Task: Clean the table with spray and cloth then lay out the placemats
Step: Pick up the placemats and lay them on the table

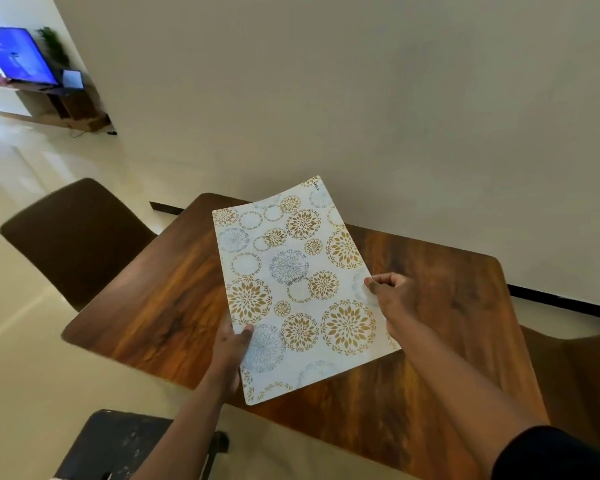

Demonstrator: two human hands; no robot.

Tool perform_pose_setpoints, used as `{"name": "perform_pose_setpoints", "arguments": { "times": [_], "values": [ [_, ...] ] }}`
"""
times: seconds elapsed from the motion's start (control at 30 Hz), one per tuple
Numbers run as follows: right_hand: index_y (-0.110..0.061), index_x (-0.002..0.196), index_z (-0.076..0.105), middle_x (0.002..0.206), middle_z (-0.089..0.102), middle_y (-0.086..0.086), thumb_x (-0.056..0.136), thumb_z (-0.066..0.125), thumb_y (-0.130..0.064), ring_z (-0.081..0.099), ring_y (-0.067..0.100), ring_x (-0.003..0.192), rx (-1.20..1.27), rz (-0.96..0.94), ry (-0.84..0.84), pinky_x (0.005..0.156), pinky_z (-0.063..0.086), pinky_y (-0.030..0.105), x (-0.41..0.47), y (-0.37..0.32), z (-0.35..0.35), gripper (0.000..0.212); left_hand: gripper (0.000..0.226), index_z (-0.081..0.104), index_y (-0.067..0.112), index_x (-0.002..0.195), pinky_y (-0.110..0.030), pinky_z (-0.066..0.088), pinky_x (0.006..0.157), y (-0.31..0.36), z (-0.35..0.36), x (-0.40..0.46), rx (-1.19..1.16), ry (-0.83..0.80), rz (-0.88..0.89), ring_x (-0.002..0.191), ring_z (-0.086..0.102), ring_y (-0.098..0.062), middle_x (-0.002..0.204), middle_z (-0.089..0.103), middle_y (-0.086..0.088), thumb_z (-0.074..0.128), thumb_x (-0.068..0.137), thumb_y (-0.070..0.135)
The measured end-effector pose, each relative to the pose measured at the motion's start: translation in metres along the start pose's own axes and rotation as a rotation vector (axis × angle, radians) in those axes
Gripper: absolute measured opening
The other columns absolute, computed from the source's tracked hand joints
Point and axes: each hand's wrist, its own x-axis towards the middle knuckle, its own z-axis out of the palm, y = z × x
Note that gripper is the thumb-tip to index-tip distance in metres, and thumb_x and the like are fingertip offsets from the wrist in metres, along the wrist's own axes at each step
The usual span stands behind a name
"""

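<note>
Currently: placemat (293, 282), long axis running away from the person, above the wooden surface (160, 306); left hand (231, 344) and right hand (394, 299) pinch its near side edges, equally close.

Two bare forearms, left hand (230, 344) and right hand (394, 299) uncovered, no rings or watch visible, dark sleeve (551, 455) on the right upper arm

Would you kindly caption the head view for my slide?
Both hands, left hand and right hand, hold a floral placemat above the wooden table.
</note>
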Motion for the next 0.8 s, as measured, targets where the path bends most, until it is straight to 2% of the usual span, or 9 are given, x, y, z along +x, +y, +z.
{"name": "perform_pose_setpoints", "arguments": {
  "times": [0.1,0.2,0.3,0.4,0.6,0.7,0.8],
  "values": [
    [-0.017,0.090,0.070,0.092,0.073,0.001,0.095,0.075,-0.018,0.070,0.019,0.079,-0.032,-0.026,0.034,0.059,0.049,0.026,0.013,0.005,-0.023,0.007,0.040,0.045,0.029,0.154,-0.068,0.058,0.098,-0.005,0.029,0.006,-0.008,0.011,0.018,0.118,0.074,-0.041,0.140,0.070,-0.011,0.049,0.115,0.022],
    [-0.024,0.088,0.067,0.094,0.073,0.000,0.096,0.074,-0.021,0.072,0.023,0.083,-0.059,-0.047,0.060,0.063,0.053,0.030,0.025,0.014,-0.044,0.010,0.037,0.048,0.034,0.153,-0.067,0.056,0.103,-0.012,0.058,0.011,-0.032,0.047,0.014,0.121,0.071,-0.040,0.138,0.070,-0.008,0.040,0.117,0.033],
    [-0.019,0.091,0.064,0.092,0.068,-0.002,0.098,0.070,-0.015,0.067,0.017,0.078,-0.061,-0.075,0.101,0.064,0.053,0.029,0.035,0.017,-0.070,0.010,0.038,0.048,0.033,0.154,-0.062,0.056,0.104,-0.021,0.081,0.017,-0.017,0.039,0.015,0.122,0.070,-0.036,0.139,0.068,-0.006,0.037,0.118,0.031],
    [-0.014,0.098,0.063,0.093,0.065,-0.001,0.099,0.068,-0.012,0.062,0.014,0.078,-0.037,-0.068,0.109,0.062,0.048,0.026,0.047,0.019,-0.091,0.005,0.036,0.049,0.033,0.152,-0.066,0.056,0.103,-0.028,0.094,0.026,-0.028,0.013,-0.022,0.122,0.071,-0.039,0.141,0.069,-0.011,0.041,0.118,0.027],
    [-0.024,0.101,0.068,0.105,0.072,0.003,0.099,0.068,-0.013,0.072,0.024,0.091,-0.025,-0.024,0.103,0.072,0.058,0.037,0.061,0.028,-0.121,0.011,0.032,0.053,0.031,0.141,-0.072,0.054,0.101,-0.021,0.115,0.049,-0.039,-0.071,-0.064,0.116,0.074,-0.044,0.130,0.075,-0.015,0.048,0.115,0.014],
    [-0.027,0.094,0.067,0.103,0.073,0.005,0.099,0.067,-0.010,0.072,0.026,0.091,-0.015,0.020,0.164,0.078,0.059,0.042,0.065,0.035,-0.132,0.018,0.029,0.057,0.023,0.138,-0.064,0.059,0.096,-0.021,0.127,0.059,-0.026,-0.102,-0.043,0.113,0.075,-0.042,0.126,0.077,-0.016,0.045,0.115,0.010],
    [-0.019,0.103,0.069,0.103,0.074,0.006,0.099,0.065,-0.007,0.073,0.026,0.087,0.066,0.131,0.211,0.078,0.060,0.044,0.070,0.045,-0.140,0.013,0.030,0.057,0.015,0.141,-0.054,0.064,0.085,-0.021,0.134,0.071,0.002,-0.137,-0.023,0.109,0.076,-0.039,0.118,0.080,-0.014,0.044,0.115,0.007]
  ]
}}
